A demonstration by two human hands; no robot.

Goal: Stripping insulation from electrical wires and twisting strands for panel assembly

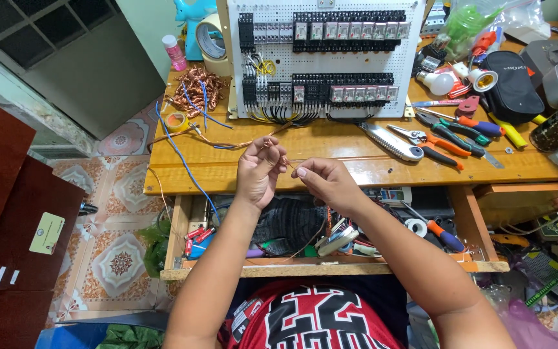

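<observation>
Here the left hand [258, 173] and right hand [326, 183] meet above the near edge of the wooden bench [227, 169], the fingers of both pinched on one thin copper wire [283, 158] stretched between them. Behind stands a white panel of relays [323, 58]; pliers [450, 141] lie right.

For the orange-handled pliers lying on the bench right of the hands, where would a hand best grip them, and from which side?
Probably by the two orange handles, coming from above on the right. The pliers lie flat, handles pointing right toward the bench edge and fairly free, while their metal head sits close to the grey folding saw on the left. Both hands, left hand and right hand, hold copper wire.
</observation>
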